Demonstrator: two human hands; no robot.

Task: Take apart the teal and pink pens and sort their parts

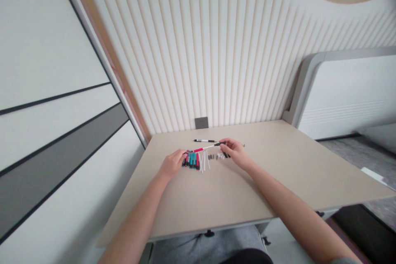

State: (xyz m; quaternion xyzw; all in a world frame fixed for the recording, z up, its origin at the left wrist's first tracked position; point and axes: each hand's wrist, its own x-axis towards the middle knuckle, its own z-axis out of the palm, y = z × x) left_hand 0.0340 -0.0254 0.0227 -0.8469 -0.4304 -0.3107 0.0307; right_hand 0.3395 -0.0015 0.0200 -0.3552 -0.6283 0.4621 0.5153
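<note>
My left hand (171,165) pinches one end of a red and black pen barrel (198,149) above the table. A thin white refill (208,147) runs from the barrel toward the right, in line with a black pen part (218,144) between the fingers of my right hand (235,152). Beneath my left hand lies a row of teal, red and black pen barrels (192,161). Several loose white refills (204,161) lie beside them. Small grey pieces (210,157), small white pieces (220,156) and black pen parts (226,154), partly covered by my right hand, follow rightward.
A black and white pen (204,140) lies across the beige table (278,169) behind the hands. A dark wall socket (201,123) sits at the table's back edge, on a ribbed wall. A cabinet (62,144) stands left, a pale headboard (346,86) right.
</note>
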